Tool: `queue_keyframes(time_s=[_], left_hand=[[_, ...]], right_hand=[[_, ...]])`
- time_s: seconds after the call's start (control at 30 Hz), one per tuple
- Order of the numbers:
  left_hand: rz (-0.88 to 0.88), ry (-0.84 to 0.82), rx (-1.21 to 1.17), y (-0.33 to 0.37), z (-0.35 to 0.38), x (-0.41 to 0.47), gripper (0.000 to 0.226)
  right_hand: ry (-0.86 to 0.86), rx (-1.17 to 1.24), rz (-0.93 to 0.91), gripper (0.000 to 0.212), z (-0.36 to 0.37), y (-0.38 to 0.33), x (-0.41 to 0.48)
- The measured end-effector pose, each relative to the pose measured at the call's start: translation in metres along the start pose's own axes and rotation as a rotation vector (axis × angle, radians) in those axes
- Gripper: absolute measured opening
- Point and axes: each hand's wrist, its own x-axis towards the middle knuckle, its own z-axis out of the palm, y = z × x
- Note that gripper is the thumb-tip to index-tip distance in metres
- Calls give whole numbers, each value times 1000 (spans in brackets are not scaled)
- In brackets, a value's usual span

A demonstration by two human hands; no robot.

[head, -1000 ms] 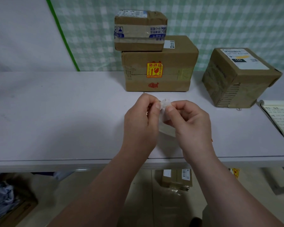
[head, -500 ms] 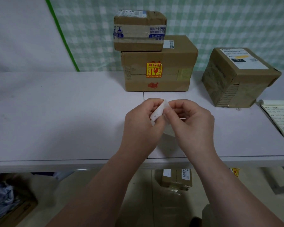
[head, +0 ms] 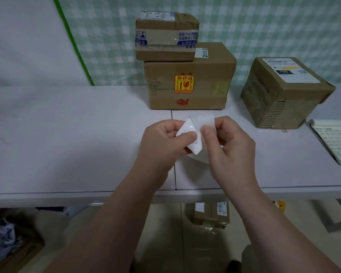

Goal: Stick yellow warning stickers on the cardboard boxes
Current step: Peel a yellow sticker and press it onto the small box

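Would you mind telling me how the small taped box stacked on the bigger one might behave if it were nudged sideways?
The small taped box would probably slide rather than tip, since it sits low and wide. It already overhangs the left edge of the larger box, so a leftward push might drop it. Its glossy tape may be slippery.

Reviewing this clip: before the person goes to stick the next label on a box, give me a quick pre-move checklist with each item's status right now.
1. Sticker gripped by left hand: ok, pinched between thumb and fingers.
2. Backing sheet held by right hand: ok.
3. Sticker fully free of the backing: not ok, the two still overlap between the hands.
4. Sticker's yellow face visible: cannot tell, only a white side shows.
5. Target available: ok, the small top box and the right box show no yellow sticker on their visible faces; the large box already has one.
6. Path to the boxes across the table: ok, unobstructed.
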Motion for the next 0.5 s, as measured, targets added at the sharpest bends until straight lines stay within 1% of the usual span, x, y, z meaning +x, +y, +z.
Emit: queue_keyframes(time_s=[0.1,0.2,0.27,0.37,0.43,0.5], left_hand=[[-72,-91,-80,3,-3,2,13],[-128,-173,-130,5,-5,1,16],[-178,-205,-163,7,-7,2,17],[-250,-227,-219,8,-9,3,17],[-278,-225,-271,8,-10,2,18],[-284,-230,-285,9,-10,0,21]], right_hand=[[-1,60,54,12,-2,-1,3],[-45,140,133,14,-7,-2,7],[-82,269,231,17,-7,-1,8],[-152,546,409,19,-3,0,8],[-191,620,435,17,-3,0,8],[-230,609,393,13,-4,-1,7]])
